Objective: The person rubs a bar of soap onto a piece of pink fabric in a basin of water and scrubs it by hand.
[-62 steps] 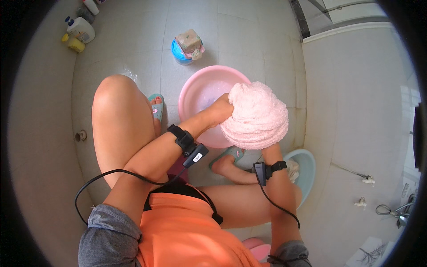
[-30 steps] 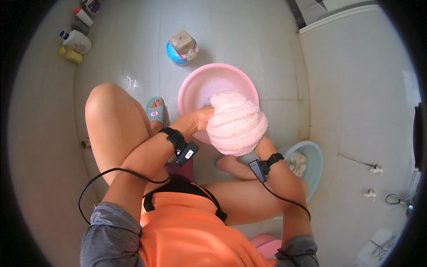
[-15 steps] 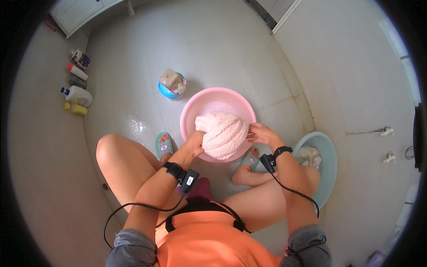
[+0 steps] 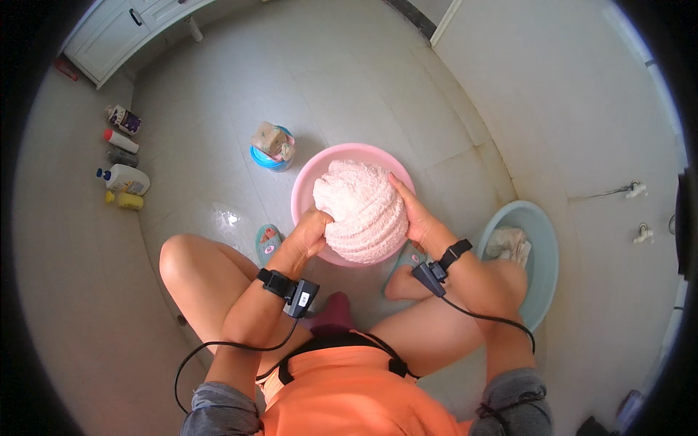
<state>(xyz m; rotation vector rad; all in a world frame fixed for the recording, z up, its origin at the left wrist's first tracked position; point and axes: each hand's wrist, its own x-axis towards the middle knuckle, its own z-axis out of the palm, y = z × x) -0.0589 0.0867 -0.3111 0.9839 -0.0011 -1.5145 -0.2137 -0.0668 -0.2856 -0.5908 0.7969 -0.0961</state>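
Observation:
A bunched, twisted bundle of pale pink fluffy towel is held up over a pink basin, covering most of the basin's inside. On its left side my left hand is closed round a part of the fabric. My right hand cups the right side, its fingers pressed along the towel and its fingertips near the upper right edge. The towel's underside is hidden, so I cannot tell whether it touches the basin.
Beyond the basin stands a blue-rimmed tub topped by a brownish block. A pale blue basin with whitish cloth sits by my right leg. Several bottles line the left wall. Taps stick out of the right wall.
The towel bundle has risen and looks larger. My right hand has moved from its edge to lie firmly along its right side; my left hand keeps its grip.

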